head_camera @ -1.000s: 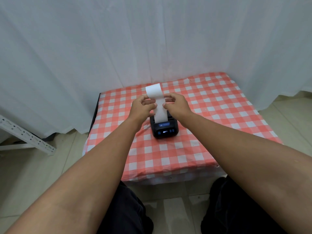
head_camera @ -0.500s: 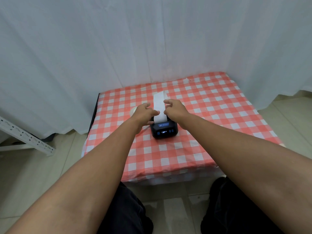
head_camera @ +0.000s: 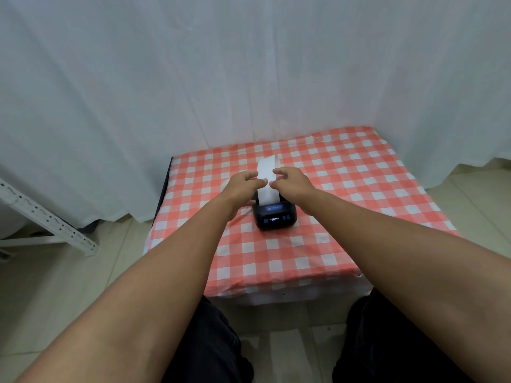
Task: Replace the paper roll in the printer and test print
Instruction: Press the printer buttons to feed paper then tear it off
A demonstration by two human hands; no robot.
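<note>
1. Letting go of the paper strip (head_camera: 267,180), both hands now hover just over it with fingers loosely spread; a second ago they pinched the strip between them and held it up off the printer (head_camera: 275,214).
2. The left hand (head_camera: 243,183) sits at the strip's left edge and the right hand (head_camera: 290,180) at its right edge. Neither grips anything, though whether the fingertips brush the paper cannot be told.
3. The strip has dropped from upright to lying back, running from the printer's top slot away over the checked tablecloth (head_camera: 359,189).
4. The printer sits mid-table, lid apparently shut, its small display lit.
5. A pale round object (head_camera: 225,183), perhaps a roll, shows partly behind the left hand; it is too hidden to identify.
6. This suggests the paper is loaded and fed through, so tearing the excess or triggering the test print likely remains.
</note>
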